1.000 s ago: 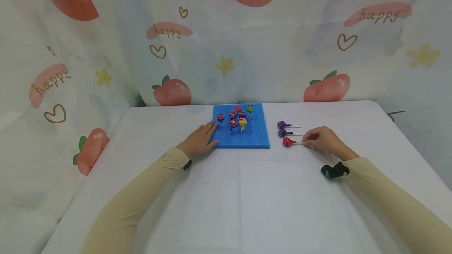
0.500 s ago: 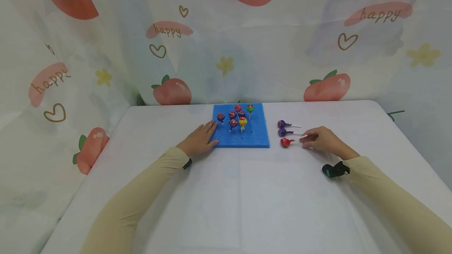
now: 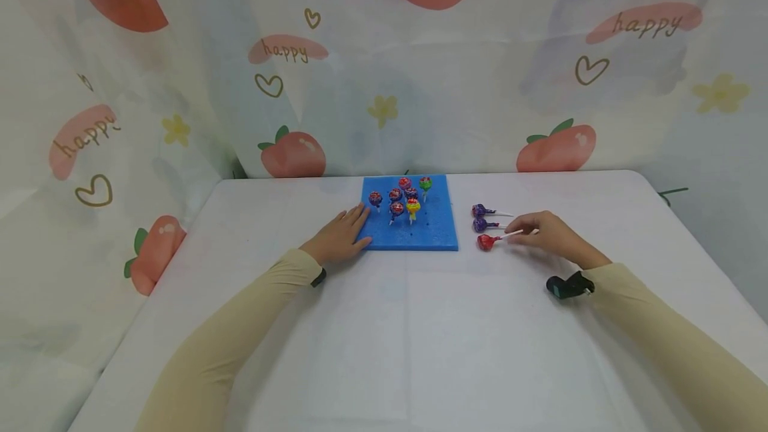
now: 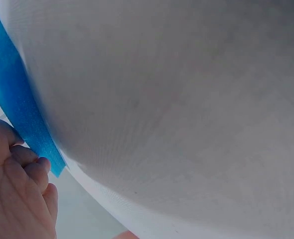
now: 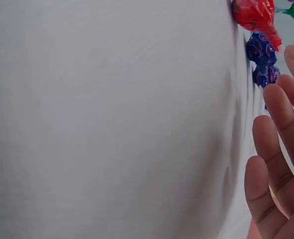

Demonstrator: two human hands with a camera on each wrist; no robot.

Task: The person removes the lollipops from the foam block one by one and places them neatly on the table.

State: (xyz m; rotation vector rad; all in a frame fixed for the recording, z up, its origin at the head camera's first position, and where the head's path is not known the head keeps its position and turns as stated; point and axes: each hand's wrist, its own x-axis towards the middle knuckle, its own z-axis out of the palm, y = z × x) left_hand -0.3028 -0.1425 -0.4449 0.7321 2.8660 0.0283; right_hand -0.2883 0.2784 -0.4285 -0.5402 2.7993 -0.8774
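Note:
My left hand [image 3: 337, 237] rests on the left edge of a blue foam board [image 3: 437, 229], fingers spread on it. Lollipops in several colours stand stick-down in the board, among them a yellow lollipop [image 3: 413, 206] and a green lollipop [image 3: 425, 183]. To the right of the board, my right hand [image 3: 547, 237] pinches the white stick of a red lollipop [image 3: 485, 242] between thumb and forefinger. Its stick slants up toward the hand. In the right wrist view the red wrapper [image 5: 254, 14] is at the top, and the other fingers [image 5: 266, 139] extend loosely.
Two purple lollipops [image 3: 479, 225] lie on the white table [image 3: 408, 339] just behind the red one, sticks pointing right. A printed curtain [image 3: 456, 99] hangs behind the table. A black wrist device [image 3: 569, 287] sits below the right sleeve.
The red lollipop's stick has tipped up from lying flat, its head shifting slightly left. My right hand's fingertips have moved a little along the stick toward the head. My left hand stays put.

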